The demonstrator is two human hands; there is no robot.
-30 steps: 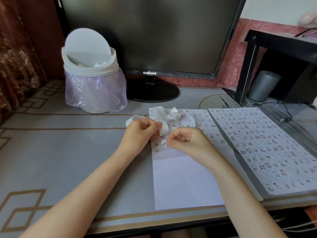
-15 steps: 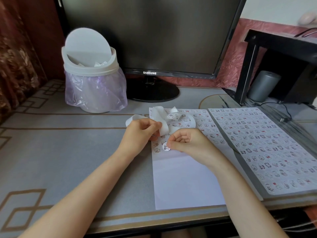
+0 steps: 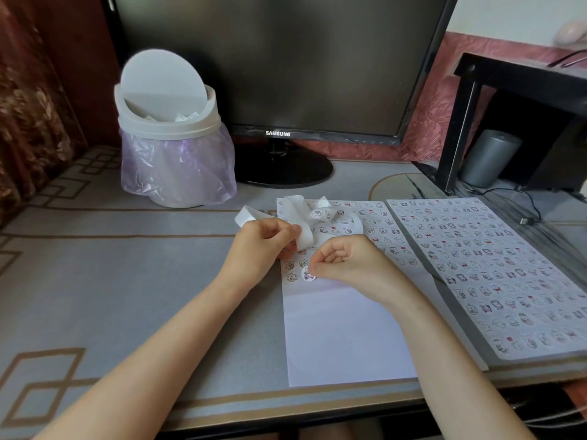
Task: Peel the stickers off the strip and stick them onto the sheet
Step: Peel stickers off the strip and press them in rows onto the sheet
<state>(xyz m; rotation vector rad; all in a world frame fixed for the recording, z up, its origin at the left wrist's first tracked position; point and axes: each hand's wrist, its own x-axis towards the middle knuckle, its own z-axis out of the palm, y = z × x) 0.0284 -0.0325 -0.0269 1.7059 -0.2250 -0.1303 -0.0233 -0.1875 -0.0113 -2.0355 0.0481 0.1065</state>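
Observation:
A white sheet [image 3: 343, 331] lies on the desk in front of me, its upper half covered with small cartoon stickers and its lower half bare. My left hand [image 3: 260, 246] pinches a curled white sticker strip [image 3: 298, 217] above the sheet's top left part. My right hand [image 3: 346, 265] has its fingers curled, and its thumb and fingertip press a round sticker [image 3: 307, 275] onto the sheet at the end of the lowest sticker row.
A second sheet full of stickers [image 3: 495, 268] lies on a grey board to the right. A white swing-lid bin [image 3: 171, 138] with a purple bag stands at the back left, beside a monitor [image 3: 279, 68]. A black shelf [image 3: 521, 100] and a grey speaker [image 3: 489, 157] are at the back right.
My right hand has moved down and slightly left from the strip to the sheet, bringing the round sticker onto the paper. My left hand and the strip have stayed in place.

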